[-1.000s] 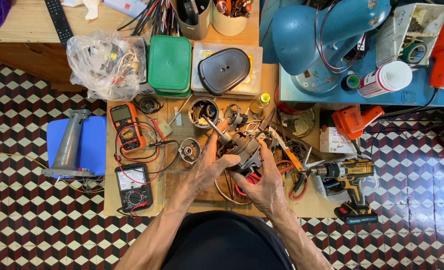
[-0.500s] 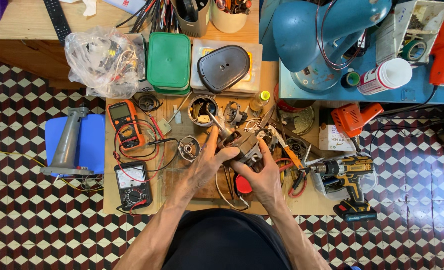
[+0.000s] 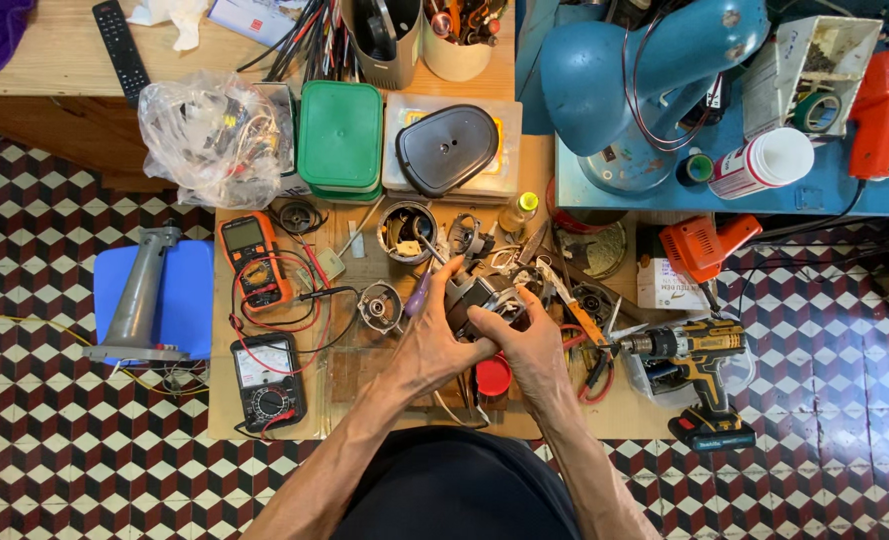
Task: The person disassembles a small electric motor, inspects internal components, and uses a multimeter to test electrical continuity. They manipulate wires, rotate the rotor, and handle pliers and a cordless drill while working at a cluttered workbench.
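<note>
A: Where both hands meet at the desk [image 3: 264, 420] centre, what's the obj?

B: Small motor unit [image 3: 482, 296], grey metal w/ dark core, blocky, held just above the cluttered desk top, between the metal cup [image 3: 405, 228] of bits and the red round cap [image 3: 493, 377]. Detail blurred; can't tell windings from housing.

A: Left hand?

B: Left hand [image 3: 432, 340] wraps the unit's near-left side. Fingers [image 3: 451, 270] curled up and round it, clenched on it, thumb tucked under. A purple-handled tool [image 3: 419, 293] sits beside the knuckles; can't tell if the hand grips it or it just lies there.

A: Right?

B: Right hand [image 3: 526, 345] cups the unit from the right. Index finger [image 3: 486, 318] lies across the front face, rest bent round the far side. Grasping, not released. Hands touch at the thumbs.

A: Surroundings?

B: Orange multimeter [image 3: 248, 257] and black analog meter [image 3: 267, 377] to the left, red leads looped between. Yellow-black cordless drill [image 3: 692, 352] to the right, well apart from the hands. Green lidded box [image 3: 340, 135] and black oval cover [image 3: 447, 148] at the desk's far edge.
</note>
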